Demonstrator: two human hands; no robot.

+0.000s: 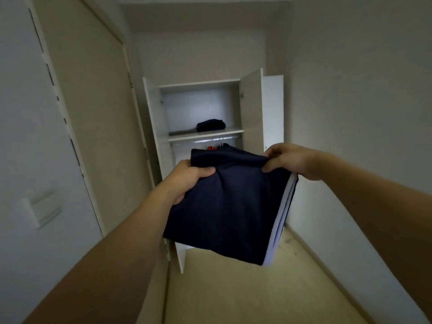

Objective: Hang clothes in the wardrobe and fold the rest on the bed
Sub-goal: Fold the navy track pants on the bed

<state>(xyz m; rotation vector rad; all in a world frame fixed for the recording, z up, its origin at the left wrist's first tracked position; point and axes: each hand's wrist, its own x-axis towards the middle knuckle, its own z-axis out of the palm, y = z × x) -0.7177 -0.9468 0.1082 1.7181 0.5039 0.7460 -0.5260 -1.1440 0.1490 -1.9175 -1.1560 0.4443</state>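
Observation:
I hold a folded navy garment (pixel 229 206) with white side stripes out in front of me at chest height. My left hand (pixel 187 178) grips its upper left edge and my right hand (pixel 289 160) pinches its upper right corner. Ahead stands the white wardrobe (pixel 251 108) with both doors open. A dark folded garment (pixel 211 125) lies on its shelf. Below the shelf runs a hanging rail (pixel 217 138), where red and dark clothes peek out above the garment I hold. The lower wardrobe is hidden behind it.
A beige door (pixel 93 113) and a wall with a light switch (pixel 41 210) line the left side. A plain wall (pixel 362 113) runs along the right. A narrow strip of pale floor (pixel 233 288) leads to the wardrobe.

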